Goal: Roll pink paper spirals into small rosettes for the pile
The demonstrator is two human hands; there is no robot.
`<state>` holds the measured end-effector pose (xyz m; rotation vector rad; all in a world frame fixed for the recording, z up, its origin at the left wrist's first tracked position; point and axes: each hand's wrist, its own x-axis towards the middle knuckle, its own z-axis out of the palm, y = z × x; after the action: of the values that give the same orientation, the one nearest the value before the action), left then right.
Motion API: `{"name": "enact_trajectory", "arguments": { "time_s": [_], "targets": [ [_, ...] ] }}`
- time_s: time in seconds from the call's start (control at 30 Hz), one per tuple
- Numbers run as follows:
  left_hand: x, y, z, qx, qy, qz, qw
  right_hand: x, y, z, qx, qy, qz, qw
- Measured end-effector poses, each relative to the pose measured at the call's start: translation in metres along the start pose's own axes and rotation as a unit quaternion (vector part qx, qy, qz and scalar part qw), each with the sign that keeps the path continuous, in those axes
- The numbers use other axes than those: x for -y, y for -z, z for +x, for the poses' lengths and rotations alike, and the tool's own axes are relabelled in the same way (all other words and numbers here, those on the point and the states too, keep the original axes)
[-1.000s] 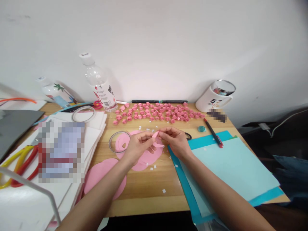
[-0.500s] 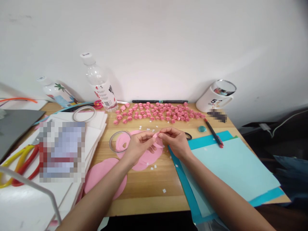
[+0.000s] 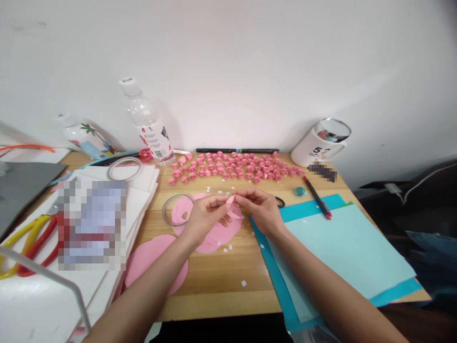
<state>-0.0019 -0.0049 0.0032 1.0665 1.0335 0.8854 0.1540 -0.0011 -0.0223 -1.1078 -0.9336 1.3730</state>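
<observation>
Between my two hands is a curled pink paper strip, raised over the table. My left hand pinches its left part between thumb and fingers. At its upper right end, the fingertips of my right hand close on the strip. Pink paper circles lie on the wood beneath my hands, and more pink circles sit nearer my left forearm. Beyond my hands, many small rolled pink paper flowers are spread in rows. A clear tape roll rests partly on the pink paper, left of my left hand.
A plastic bottle and a white mug stand by the wall. Light blue paper sheets cover the right side, with a black and red pen. Scissors lie on white boards at left. Small white squares are scattered about.
Both hands stay in nearly the same place. My right fingertips have shifted slightly on the strip, and its curl has turned a little.
</observation>
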Motion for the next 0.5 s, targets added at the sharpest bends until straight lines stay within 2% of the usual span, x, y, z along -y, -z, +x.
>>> {"name": "enact_trajectory", "arguments": {
  "time_s": [0.3,0.5],
  "targets": [
    [0.0017,0.0,-0.0015,0.0,0.001,0.008,1.0,0.0008,-0.0005,-0.0009,0.009,0.001,0.011,1.0],
    [-0.0001,0.0,-0.0005,0.001,-0.004,0.019,1.0,0.0021,-0.001,-0.0009,0.01,-0.004,-0.03,1.0]
  ]
}}
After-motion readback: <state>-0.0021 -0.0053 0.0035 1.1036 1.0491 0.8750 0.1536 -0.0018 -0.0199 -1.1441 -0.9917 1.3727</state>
